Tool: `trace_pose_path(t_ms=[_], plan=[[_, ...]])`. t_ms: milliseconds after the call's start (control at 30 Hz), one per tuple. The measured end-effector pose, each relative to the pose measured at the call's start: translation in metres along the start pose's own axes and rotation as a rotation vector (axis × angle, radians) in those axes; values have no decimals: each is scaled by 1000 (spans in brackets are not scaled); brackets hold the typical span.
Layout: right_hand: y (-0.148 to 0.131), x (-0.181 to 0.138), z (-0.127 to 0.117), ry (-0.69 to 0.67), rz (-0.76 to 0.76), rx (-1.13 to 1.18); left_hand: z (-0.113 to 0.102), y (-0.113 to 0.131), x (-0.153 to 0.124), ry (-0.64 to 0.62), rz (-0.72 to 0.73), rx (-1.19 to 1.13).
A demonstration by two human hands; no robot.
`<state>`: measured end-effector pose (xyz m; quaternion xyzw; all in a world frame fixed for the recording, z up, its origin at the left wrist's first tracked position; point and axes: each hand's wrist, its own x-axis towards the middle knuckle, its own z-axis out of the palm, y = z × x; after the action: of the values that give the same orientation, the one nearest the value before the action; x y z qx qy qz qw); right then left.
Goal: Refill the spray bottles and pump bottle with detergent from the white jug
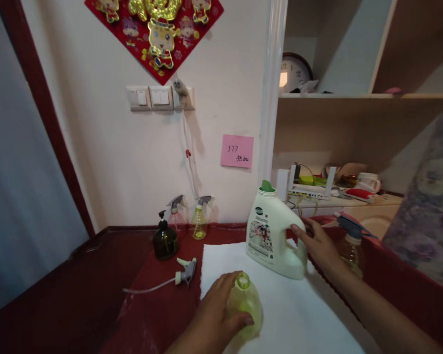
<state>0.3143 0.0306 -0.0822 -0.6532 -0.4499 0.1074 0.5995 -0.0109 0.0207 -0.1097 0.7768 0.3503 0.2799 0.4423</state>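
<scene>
From where I stand, the biggest thing is the red table [142,324], with a white sheet [302,319] spread over part of it. On the sheet stands the pale-green handled jug [275,241], upright, a green spout showing in its open mouth. The right hand [315,238] is closed about its handle; how firmly, I can't tell. Nearer the person, also on the sheet, is the uncapped yellow-green bottle [254,307], with the left hand [221,305] wrapped around its side, thumb across the front.

To my mind, the jug would handle best with the fingers well through the handle, its weight controlled slowly. The bottle wants a light, steady hold, since its wall looks thin, and its open neck should be kept upright and in sight.

Counting up: one jug; one uncapped bottle; one dark pump bottle [165,243]; three bottles with trigger heads on, namely a pink spray bottle [177,221], a yellow spray bottle [198,226] and a clear-looking spray bottle [352,255] beyond the right forearm; and one loose trigger sprayer [187,272] with its dip tube, lying left of the sheet.
</scene>
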Motion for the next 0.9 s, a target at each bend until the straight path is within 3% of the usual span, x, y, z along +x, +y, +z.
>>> trace_pose_path(t_ms=[200, 500, 700, 900], plan=[[3, 12, 6, -146, 108, 27, 1, -2, 0, 7, 10, 36], [8, 6, 17, -35, 106, 102, -3, 11, 0, -66, -59, 145], [-17, -13, 22, 64, 83, 45, -3, 8, -2, -64, -40, 143], [-56, -31, -5, 17, 62, -69, -3, 3, -2, -46, -13, 139]])
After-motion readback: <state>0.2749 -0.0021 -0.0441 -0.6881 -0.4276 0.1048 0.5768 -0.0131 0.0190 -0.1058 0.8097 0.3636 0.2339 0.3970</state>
